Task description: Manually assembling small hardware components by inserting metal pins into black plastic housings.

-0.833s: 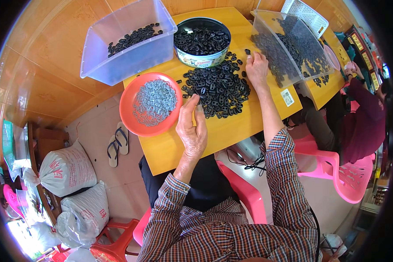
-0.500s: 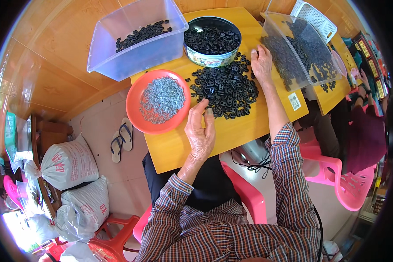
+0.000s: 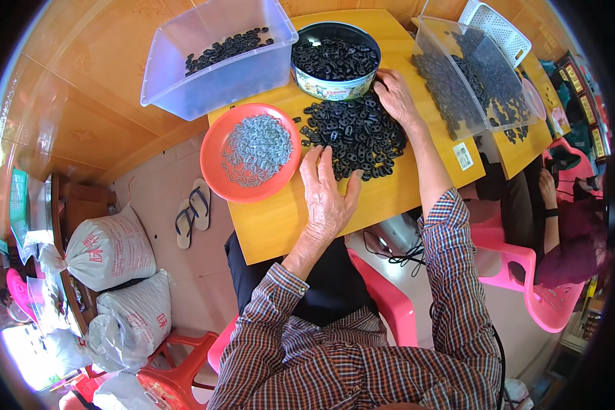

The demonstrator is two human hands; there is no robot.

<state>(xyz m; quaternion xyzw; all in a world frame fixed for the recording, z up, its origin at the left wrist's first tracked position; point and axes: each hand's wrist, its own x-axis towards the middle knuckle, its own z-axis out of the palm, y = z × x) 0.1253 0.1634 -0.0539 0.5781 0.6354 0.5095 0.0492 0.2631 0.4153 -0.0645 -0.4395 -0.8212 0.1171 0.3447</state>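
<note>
A loose pile of small black oval plastic pieces with holes (image 3: 357,133) lies on the yellow table (image 3: 270,232). At its near left edge my left hand (image 3: 328,197) rests with fingers spread, the fingertips touching the pieces. My right hand (image 3: 398,101) is at the pile's far right edge, next to a round tin (image 3: 335,90) filled with more black pieces. Its fingers are loosely curved and apart, and no piece shows in them. Left of the pile stands an orange-red plate (image 3: 215,179) heaped with small silvery metal pins (image 3: 258,150).
A clear plastic bin (image 3: 215,96) with black pieces stands at the far left. On the right is another clear bin (image 3: 468,89) of black pieces, beside a white basket (image 3: 502,34). A co-worker's arm (image 3: 551,219) shows at the right. Sandals (image 3: 193,213) lie on the floor.
My right hand has moved left, toward the tin and the pile. My left hand has shifted slightly right, its fingers spreading onto the pile. The co-worker's arm has come down.
</note>
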